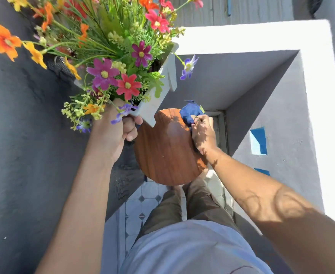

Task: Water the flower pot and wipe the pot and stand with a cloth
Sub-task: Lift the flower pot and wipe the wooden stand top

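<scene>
You are in the wiping part of the job, working on the stand. Your left hand [121,131] is closed around the lower edge of the white flower pot [152,107], holding it lifted and tilted away from you, so the flowers [111,74] lean up and over your left forearm. The pot looks clear of the stand [168,149], whose round wooden top lies bare between your two hands, though I cannot tell whether one corner of the pot touches it.

Your right hand [203,133] is curled tight around a bunched blue cloth [190,114], which sticks out past your fingertips and presses on the far right edge of the wood. The top shines in the sun, so part of it may already be wiped, but I cannot tell how much.

Nothing here shows whether the watering is done: no can or jug is in view, and the soil is hidden under the leaves. By my reading, what is left is to finish the top of the stand, set the pot back on it, and wipe the pot's sides if you have not done so.
</scene>
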